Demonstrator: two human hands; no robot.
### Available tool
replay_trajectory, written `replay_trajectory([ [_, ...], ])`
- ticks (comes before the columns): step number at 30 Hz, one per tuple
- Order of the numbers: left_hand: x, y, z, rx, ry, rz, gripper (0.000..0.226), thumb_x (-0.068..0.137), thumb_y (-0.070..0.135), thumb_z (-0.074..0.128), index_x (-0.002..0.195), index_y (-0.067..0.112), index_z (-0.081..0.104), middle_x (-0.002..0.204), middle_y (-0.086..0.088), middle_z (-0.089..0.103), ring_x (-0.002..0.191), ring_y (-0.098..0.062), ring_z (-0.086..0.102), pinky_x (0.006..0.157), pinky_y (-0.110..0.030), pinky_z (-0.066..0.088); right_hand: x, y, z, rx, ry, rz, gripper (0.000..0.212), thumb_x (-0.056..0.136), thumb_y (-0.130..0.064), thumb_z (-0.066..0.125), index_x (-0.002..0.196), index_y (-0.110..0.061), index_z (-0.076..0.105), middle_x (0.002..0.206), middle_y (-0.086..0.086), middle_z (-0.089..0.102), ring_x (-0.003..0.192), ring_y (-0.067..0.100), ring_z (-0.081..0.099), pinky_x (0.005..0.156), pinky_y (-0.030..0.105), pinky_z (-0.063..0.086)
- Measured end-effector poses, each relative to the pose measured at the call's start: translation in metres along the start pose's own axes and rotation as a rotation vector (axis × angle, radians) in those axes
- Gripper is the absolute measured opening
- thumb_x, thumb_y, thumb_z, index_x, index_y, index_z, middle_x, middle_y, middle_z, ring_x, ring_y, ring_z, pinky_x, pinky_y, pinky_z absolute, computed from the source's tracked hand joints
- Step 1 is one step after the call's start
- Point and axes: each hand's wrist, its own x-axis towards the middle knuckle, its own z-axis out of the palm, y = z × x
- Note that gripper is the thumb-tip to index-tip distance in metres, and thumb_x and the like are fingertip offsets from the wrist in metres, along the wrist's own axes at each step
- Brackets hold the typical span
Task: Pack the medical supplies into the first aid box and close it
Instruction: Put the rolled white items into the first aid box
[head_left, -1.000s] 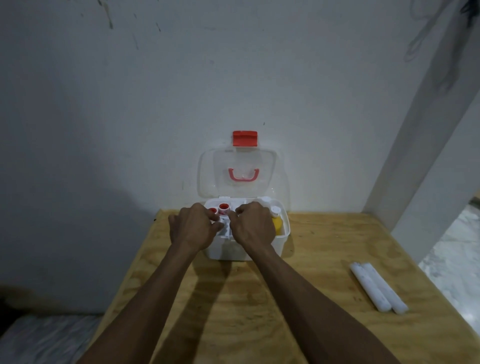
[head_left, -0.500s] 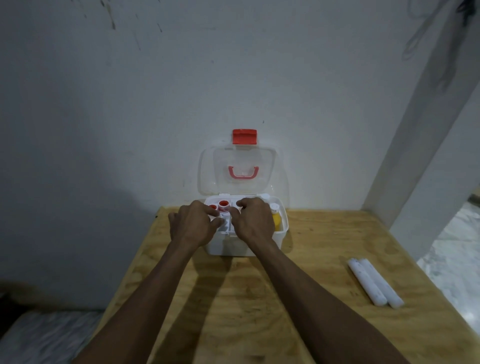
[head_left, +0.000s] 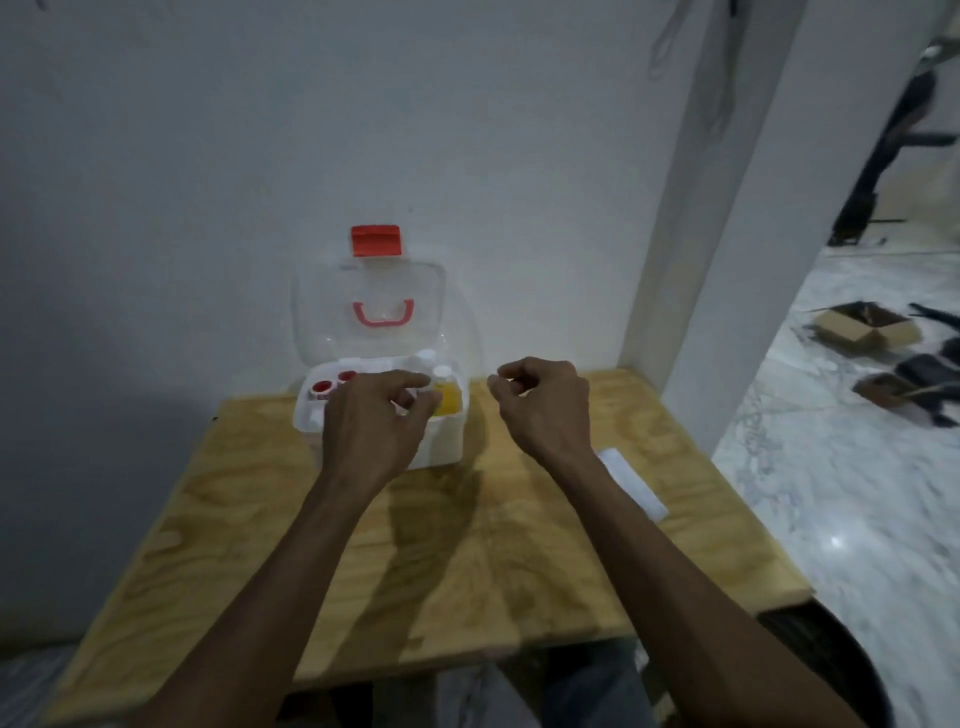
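Box at 12 o'clock on the table, lid up, bottles inside. Left hand over it, right hand beside: both loosely curled, empty. Rolls at 3 o'clock remain unpacked; closing remains.

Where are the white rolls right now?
Head view: the white rolls lie on the table's right side, partly behind the right forearm, right of the first aid box.

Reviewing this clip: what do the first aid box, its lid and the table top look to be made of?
First aid box: opaque white plastic, smooth moulded walls, it seems.
Lid: clear plastic; the wall shows through it, and it carries a red latch and handle.
Table top: probably plywood, unpainted, with broad swirling grain and a matte look.
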Motion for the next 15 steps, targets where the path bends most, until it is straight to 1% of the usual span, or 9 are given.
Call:
replay_trajectory([
  [2,-0.009,0.015,0.020,-0.028,-0.051,0.007,0.023,0.080,0.033,0.076,0.100,0.022,0.078,0.077,0.003,0.074,0.062,-0.007,0.058,0.074,-0.028,0.052,0.002,0.019,-0.022,-0.017,0.024,0.027,0.019,0.083,-0.032,0.072,0.097,-0.021,0.077,0.079,-0.005,0.073,0.077,0.009,0.068,0.068,0.018,0.044],
  [4,-0.017,0.028,0.042,-0.029,-0.127,-0.024,0.026,0.080,0.037,0.075,0.102,0.022,0.077,0.077,0.003,0.074,0.064,-0.009,0.061,0.074,-0.028,0.053,0.005,0.041,-0.044,-0.044,0.045,0.047,0.019,0.084,-0.031,0.072,0.097,-0.019,0.077,0.078,-0.006,0.071,0.076,0.008,0.066,0.065,0.015,0.041],
  [5,-0.020,0.033,0.053,-0.030,-0.167,-0.047,0.029,0.080,0.039,0.075,0.103,0.023,0.077,0.078,0.003,0.074,0.066,-0.010,0.063,0.075,-0.029,0.055,0.006,0.052,-0.052,-0.055,0.047,0.054,0.020,0.084,-0.031,0.072,0.098,-0.018,0.077,0.079,-0.005,0.071,0.076,0.007,0.066,0.065,0.016,0.041],
  [8,-0.030,0.047,0.089,-0.027,-0.286,-0.101,0.036,0.078,0.046,0.075,0.107,0.024,0.074,0.083,0.001,0.074,0.076,-0.014,0.068,0.077,-0.034,0.057,0.011,0.085,-0.076,-0.106,0.016,0.102,0.020,0.083,-0.030,0.073,0.099,-0.018,0.077,0.087,0.000,0.074,0.085,0.012,0.068,0.074,0.021,0.045],
  [11,-0.035,0.055,0.126,-0.009,-0.400,-0.150,0.041,0.078,0.050,0.073,0.111,0.025,0.072,0.095,0.002,0.074,0.085,-0.013,0.069,0.078,-0.032,0.057,0.019,0.114,-0.089,-0.197,-0.062,0.180,0.023,0.081,-0.030,0.072,0.101,-0.020,0.076,0.098,0.001,0.075,0.096,0.017,0.068,0.084,0.025,0.049],
  [15,-0.037,0.060,0.166,0.026,-0.519,-0.191,0.052,0.077,0.056,0.067,0.119,0.026,0.066,0.124,0.003,0.066,0.104,-0.016,0.066,0.086,-0.038,0.056,0.025,0.142,-0.092,-0.271,-0.205,0.236,0.028,0.081,-0.032,0.071,0.106,-0.019,0.073,0.106,0.003,0.073,0.101,0.018,0.066,0.082,0.022,0.043],
])
